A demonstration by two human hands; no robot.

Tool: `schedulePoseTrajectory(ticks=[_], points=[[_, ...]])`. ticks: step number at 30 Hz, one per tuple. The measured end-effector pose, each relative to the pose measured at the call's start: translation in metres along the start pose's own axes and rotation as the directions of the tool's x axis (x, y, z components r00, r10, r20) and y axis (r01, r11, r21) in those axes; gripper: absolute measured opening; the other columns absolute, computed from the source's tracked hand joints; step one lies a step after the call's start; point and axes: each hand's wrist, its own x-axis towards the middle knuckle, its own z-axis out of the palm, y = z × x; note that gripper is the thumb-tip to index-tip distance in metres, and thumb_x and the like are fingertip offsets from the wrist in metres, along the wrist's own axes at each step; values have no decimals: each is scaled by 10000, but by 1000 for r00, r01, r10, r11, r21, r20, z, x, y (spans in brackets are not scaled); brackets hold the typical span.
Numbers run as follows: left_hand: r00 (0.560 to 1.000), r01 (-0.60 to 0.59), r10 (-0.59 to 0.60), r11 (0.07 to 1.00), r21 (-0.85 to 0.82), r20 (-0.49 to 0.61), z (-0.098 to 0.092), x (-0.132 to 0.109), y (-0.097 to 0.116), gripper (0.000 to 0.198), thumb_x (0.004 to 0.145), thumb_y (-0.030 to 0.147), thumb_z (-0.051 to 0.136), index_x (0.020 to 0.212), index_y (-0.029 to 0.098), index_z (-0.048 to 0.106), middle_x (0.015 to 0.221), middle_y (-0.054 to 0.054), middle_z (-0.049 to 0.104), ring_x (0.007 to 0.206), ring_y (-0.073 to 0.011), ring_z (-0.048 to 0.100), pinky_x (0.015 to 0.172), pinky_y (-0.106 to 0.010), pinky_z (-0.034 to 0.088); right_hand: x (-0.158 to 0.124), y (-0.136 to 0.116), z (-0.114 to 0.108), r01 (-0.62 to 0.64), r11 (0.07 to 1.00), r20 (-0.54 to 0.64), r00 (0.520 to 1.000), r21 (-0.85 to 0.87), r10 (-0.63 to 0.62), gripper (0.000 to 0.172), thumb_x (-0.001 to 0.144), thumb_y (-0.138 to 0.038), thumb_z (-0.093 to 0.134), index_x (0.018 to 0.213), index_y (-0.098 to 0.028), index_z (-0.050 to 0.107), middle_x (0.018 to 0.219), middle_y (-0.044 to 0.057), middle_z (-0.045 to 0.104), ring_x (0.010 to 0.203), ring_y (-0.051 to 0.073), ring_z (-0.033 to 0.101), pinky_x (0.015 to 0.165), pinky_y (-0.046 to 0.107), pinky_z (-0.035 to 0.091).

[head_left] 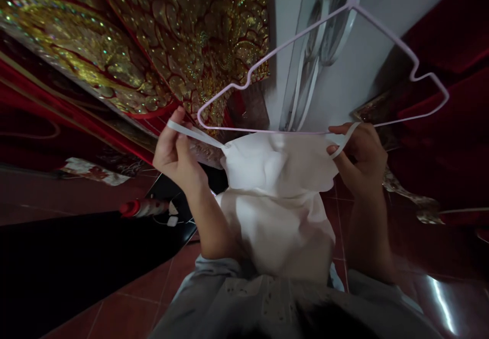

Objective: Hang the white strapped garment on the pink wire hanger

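Observation:
A white cloth garment (282, 227) with thin straps hangs in front of me, its upper part folded over in a flap. My left hand (179, 158) is closed on its left strap, which is drawn out taut from the cloth's corner. On the other side, my right hand (361, 156) pinches the right strap, which curves in a loop over the fingers. A pale pink hanger (290, 44) hangs just above, its lower bar along the garment's top edge. The right fingers are close to that bar and hide part of it. Whether the cloth passes over the bar, I cannot tell.
Red and gold sequined clothing (153, 38) hangs at left, dark red cloth (446, 161) at right. More hangers (317, 38) are by the pale wall (367, 38). A red-capped bottle (147, 207) and a small white plug (172, 221) lie on a black surface (95, 257).

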Motion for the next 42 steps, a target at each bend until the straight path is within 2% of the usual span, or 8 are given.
schedulePoseTrajectory(ticks=[3, 8, 12, 17, 21, 29, 35, 42], points=[[985, 57, -54, 998, -11, 165, 11, 22, -2, 199, 950, 291, 951, 1126, 212, 903, 1177, -59, 881, 1092, -211, 819, 1015, -384, 670, -1, -1, -2, 16, 999, -5, 1000, -31, -16, 317, 979, -538, 773, 1172, -296, 841, 1106, 88, 704, 913, 205, 643, 604, 303, 496], [786, 290, -306, 950, 117, 537, 40, 43, 21, 262, 734, 104, 1064, 931, 182, 909, 957, -84, 864, 886, -212, 800, 844, -349, 674, -7, 3, -1, -5, 999, -7, 1000, -53, 4, 364, 928, -531, 801, 1177, -267, 827, 1169, 86, 708, 831, 166, 586, 574, 282, 468], [838, 85, -108, 994, 68, 534, 51, 48, 37, 128, 969, 160, 898, 846, 196, 891, 779, -8, 771, 718, -133, 645, 696, -266, 540, -10, 4, 5, 0, 1000, -2, 1000, -13, 0, 343, 935, -512, 795, 1176, -268, 802, 1173, 69, 682, 762, 136, 531, 566, 279, 465], [834, 248, -277, 961, 124, 478, 55, 46, 37, 415, 994, -24, 777, 617, 151, 779, 577, 5, 578, 580, -111, 476, 563, -257, 409, -10, 3, 6, 23, 1000, -9, 1000, 9, -23, 309, 949, -470, 794, 1180, -267, 772, 1171, 57, 676, 686, 107, 452, 564, 283, 461], [835, 227, -215, 973, 40, 506, 58, 39, 36, 175, 1017, 125, 827, 874, 196, 898, 763, -19, 717, 694, -143, 561, 661, -259, 468, -8, 3, 3, 28, 1000, 7, 1000, -3, -28, 328, 945, -482, 799, 1194, -270, 763, 1159, 74, 670, 775, 147, 524, 594, 297, 490], [655, 200, -285, 958, 204, 700, 49, 65, 44, 194, 1027, 325, 835, 975, 146, 889, 794, -37, 744, 730, -146, 600, 673, -252, 454, -10, 4, 9, 20, 1000, 9, 1000, -3, -20, 337, 963, -491, 793, 1216, -276, 738, 1176, 73, 648, 703, 121, 473, 567, 294, 472], [864, 402, -346, 912, -86, 366, 40, 34, 17, 436, 1073, 528, 767, 825, 173, 723, 740, -37, 699, 596, -142, 630, 542, -267, 503, -11, -1, 14, 58, 997, 25, 998, 41, -59, 281, 976, -384, 792, 1226, -264, 747, 1114, 32, 644, 632, 75, 439, 567, 274, 461], [815, 569, -473, 759, -316, 333, 48, -34, 14, 467, 900, 626, 920, 916, 231, 671, 864, -21, 806, 820, -175, 794, 816, -280, 649, -17, -9, 24, 24, 998, 41, 999, 56, -26, 339, 975, -375, 783, 1303, -290, 779, 1186, 49, 723, 658, 92, 513, 602, 286, 534]])
